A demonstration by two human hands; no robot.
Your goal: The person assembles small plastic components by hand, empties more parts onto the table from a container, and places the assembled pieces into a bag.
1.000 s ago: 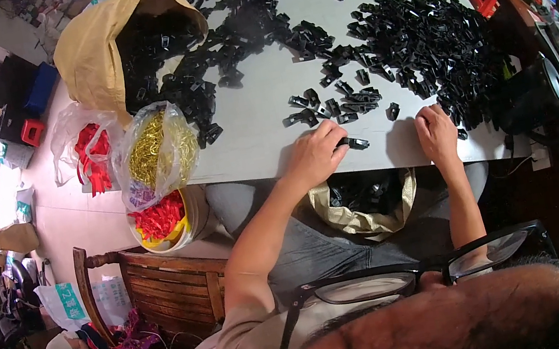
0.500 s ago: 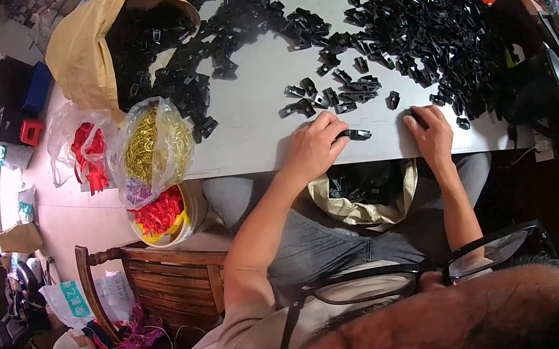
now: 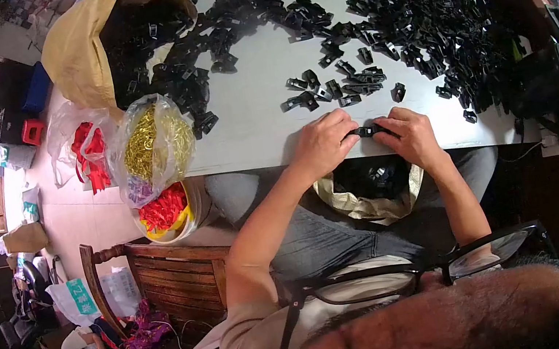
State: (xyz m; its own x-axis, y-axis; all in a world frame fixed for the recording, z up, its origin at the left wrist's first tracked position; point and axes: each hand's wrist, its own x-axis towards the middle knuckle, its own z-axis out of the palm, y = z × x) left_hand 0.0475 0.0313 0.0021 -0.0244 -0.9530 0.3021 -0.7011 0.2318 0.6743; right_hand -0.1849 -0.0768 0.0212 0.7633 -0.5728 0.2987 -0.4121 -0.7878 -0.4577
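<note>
At the table's front edge, my left hand [image 3: 325,146] pinches one end of a small black plastic part [image 3: 365,132] between thumb and fingers. My right hand [image 3: 412,137] is closed at the other end of it, thumb and fingertips together. Whether one piece or two joined pieces lie between the hands, I cannot tell. Just beyond the hands is a small group of similar black parts [image 3: 346,88], with a single one [image 3: 398,92] to its right. Below the table edge, an open pale sack [image 3: 390,214] with black parts inside rests on my lap.
Large heaps of black parts cover the table's right [image 3: 433,30] and far left [image 3: 233,5]. A brown paper sack [image 3: 76,64] lies tipped at the left. Beside it are a clear bag of gold pieces [image 3: 146,149] and a bucket [image 3: 191,222] holding red ones.
My right hand has moved left across the table edge to meet my left hand. Both now grip at the black part, which only the left hand held before.
</note>
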